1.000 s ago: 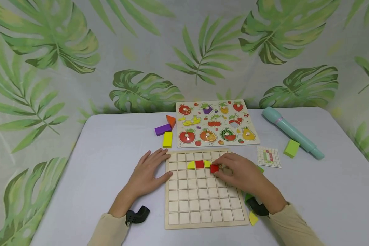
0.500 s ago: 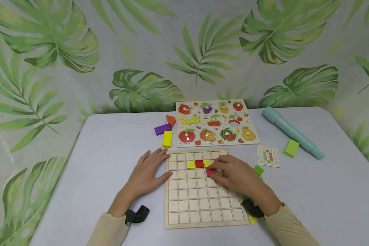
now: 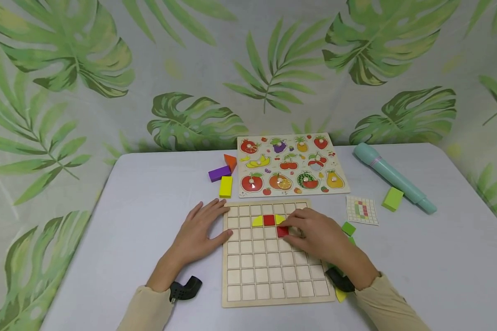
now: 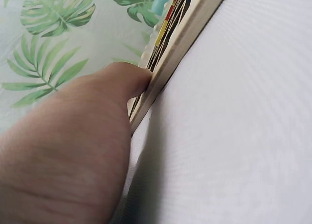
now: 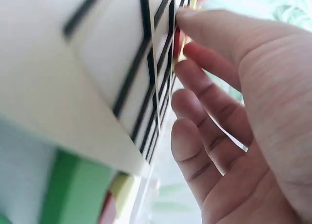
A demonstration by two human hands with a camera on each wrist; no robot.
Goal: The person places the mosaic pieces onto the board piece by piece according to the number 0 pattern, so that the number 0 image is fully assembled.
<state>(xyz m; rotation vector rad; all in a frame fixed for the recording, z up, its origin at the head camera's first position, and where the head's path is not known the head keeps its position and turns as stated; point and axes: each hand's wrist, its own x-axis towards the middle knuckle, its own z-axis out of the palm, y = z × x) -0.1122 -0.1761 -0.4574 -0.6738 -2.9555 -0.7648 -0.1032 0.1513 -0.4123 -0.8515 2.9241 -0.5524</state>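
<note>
A wooden grid board [image 3: 269,290] lies on the white table. In its upper rows sit a red square tile [image 3: 269,220] and, on either side of it, yellow quarter-round tiles, the left yellow tile [image 3: 258,221] in full view and the right one [image 3: 279,219] partly behind fingers. My right hand [image 3: 320,235] pinches a second red square tile [image 3: 282,231] between thumb and fingertips, at a cell just below the right yellow tile. Spread along the board's left edge, my left hand [image 3: 202,233] touches the frame with its fingertips and thumb [image 4: 131,78].
Behind the board lies a fruit puzzle [image 3: 291,166]. Purple [image 3: 220,174], orange [image 3: 230,162] and yellow [image 3: 225,187] blocks stand at its left. To the right are a pattern card [image 3: 362,210], a green block [image 3: 392,199], a teal stick [image 3: 393,177] and loose green tiles [image 3: 348,228].
My right hand has moved slightly left and down with the red square tile, bringing it to a cell under the right yellow tile. The left hand stays still.
</note>
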